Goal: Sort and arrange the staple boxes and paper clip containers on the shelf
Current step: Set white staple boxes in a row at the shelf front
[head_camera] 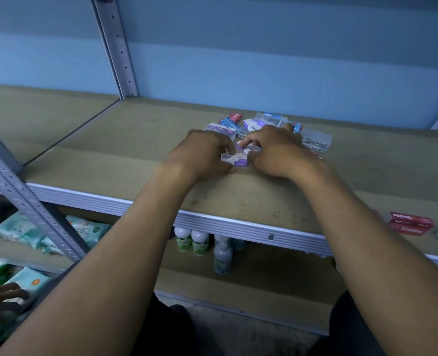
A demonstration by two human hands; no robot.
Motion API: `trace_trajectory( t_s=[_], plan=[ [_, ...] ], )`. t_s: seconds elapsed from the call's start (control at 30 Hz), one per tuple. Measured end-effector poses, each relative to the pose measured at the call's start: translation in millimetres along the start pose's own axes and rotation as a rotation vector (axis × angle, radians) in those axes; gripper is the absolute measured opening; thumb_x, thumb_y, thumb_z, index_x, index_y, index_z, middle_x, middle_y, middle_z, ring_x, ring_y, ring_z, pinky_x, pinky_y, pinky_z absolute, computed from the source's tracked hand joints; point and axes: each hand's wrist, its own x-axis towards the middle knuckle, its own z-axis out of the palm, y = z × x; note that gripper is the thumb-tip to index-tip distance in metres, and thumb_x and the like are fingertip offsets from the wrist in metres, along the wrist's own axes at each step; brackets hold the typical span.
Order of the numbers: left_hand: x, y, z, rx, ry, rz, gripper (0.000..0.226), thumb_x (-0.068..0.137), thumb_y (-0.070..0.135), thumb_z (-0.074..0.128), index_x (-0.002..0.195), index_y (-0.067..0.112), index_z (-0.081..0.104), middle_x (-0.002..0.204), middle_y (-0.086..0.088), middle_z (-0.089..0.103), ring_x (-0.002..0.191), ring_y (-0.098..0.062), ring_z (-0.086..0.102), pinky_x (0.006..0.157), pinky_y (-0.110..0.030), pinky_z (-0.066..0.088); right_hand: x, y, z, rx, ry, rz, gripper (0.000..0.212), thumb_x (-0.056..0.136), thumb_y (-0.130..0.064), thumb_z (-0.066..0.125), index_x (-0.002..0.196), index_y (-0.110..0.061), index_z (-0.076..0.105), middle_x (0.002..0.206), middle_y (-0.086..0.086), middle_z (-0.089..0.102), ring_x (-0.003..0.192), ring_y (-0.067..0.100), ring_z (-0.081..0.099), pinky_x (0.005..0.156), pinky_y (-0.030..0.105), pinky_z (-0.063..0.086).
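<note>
Both hands meet on the brown shelf (238,201); the left hand (207,150) and right hand (272,152) each pinch a white-and-purple box (236,159) with curled fingers; behind them lies a loose pile of boxes (232,122) and a clear container (315,141); 2 red boxes (409,223) sit stacked far right.

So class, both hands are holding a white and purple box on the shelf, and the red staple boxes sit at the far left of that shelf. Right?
Not quite. The head view shows the red staple boxes at the far right of the shelf. Both the left hand and the right hand do hold the white and purple box.
</note>
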Motion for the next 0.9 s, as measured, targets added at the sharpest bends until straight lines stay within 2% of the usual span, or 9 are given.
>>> trace_trajectory(
  t_s=[0.17,0.27,0.43,0.6,0.67,0.77,0.9],
  plan=[
    [-7,-7,-7,-0.065,-0.022,-0.034,0.026,0.073,0.032,0.082,0.097,0.027,0.073,0.098,0.008,0.070,0.097,-0.011,0.062,0.076,-0.019,0.041,-3,-2,-1,0.114,0.035,-0.016,0.019,0.088,-0.031,0.064,0.102,-0.039,0.074,0.109,-0.014,0.068,0.125,0.025,0.041,0.107,0.040,0.039],
    [-14,-11,-11,-0.065,-0.027,-0.063,0.028,0.070,0.035,0.085,0.093,0.026,0.073,0.096,0.010,0.070,0.094,-0.010,0.061,0.074,-0.022,0.043,-3,-6,-1,0.160,0.045,-0.030,0.010,0.082,-0.029,0.073,0.091,-0.034,0.073,0.098,-0.015,0.067,0.117,0.020,0.052,0.099,0.036,0.046],
    [-24,-14,-19,-0.026,-0.063,-0.122,0.034,0.063,0.042,0.088,0.086,0.026,0.070,0.089,0.011,0.068,0.086,-0.011,0.060,0.065,-0.025,0.044,-6,-9,-2,0.240,0.038,-0.055,0.022,0.075,-0.024,0.081,0.094,-0.030,0.071,0.096,-0.011,0.067,0.098,0.011,0.064,0.086,0.028,0.052],
    [-27,-13,-21,0.003,-0.127,-0.176,0.050,0.060,0.057,0.084,0.102,0.034,0.068,0.099,0.012,0.064,0.091,-0.011,0.057,0.079,-0.030,0.048,-11,-9,-8,0.231,0.012,-0.076,0.017,0.078,-0.025,0.078,0.093,-0.030,0.074,0.092,-0.014,0.071,0.094,0.008,0.066,0.090,0.033,0.055],
    [-26,-11,-19,0.015,-0.144,-0.182,0.057,0.061,0.066,0.079,0.108,0.036,0.066,0.102,0.012,0.064,0.095,-0.011,0.057,0.086,-0.032,0.050,-14,-8,-12,0.230,-0.003,-0.075,0.012,0.080,-0.026,0.077,0.091,-0.030,0.075,0.089,-0.014,0.072,0.091,0.006,0.067,0.084,0.026,0.054],
    [-23,-8,-16,-0.006,-0.131,-0.172,0.058,0.065,0.066,0.077,0.111,0.033,0.067,0.101,0.010,0.065,0.093,-0.011,0.057,0.086,-0.030,0.050,-21,-6,-18,0.224,-0.026,-0.075,0.007,0.083,-0.033,0.077,0.089,-0.031,0.077,0.085,-0.015,0.073,0.083,-0.003,0.064,0.065,0.013,0.045],
    [-18,-4,-13,-0.036,-0.115,-0.141,0.046,0.070,0.054,0.080,0.106,0.027,0.072,0.100,0.007,0.067,0.092,-0.011,0.060,0.082,-0.028,0.050,-28,-4,-25,0.207,-0.053,-0.077,0.014,0.083,-0.022,0.072,0.093,-0.029,0.079,0.083,-0.014,0.075,0.084,-0.004,0.066,0.064,0.008,0.043]
  ],
)
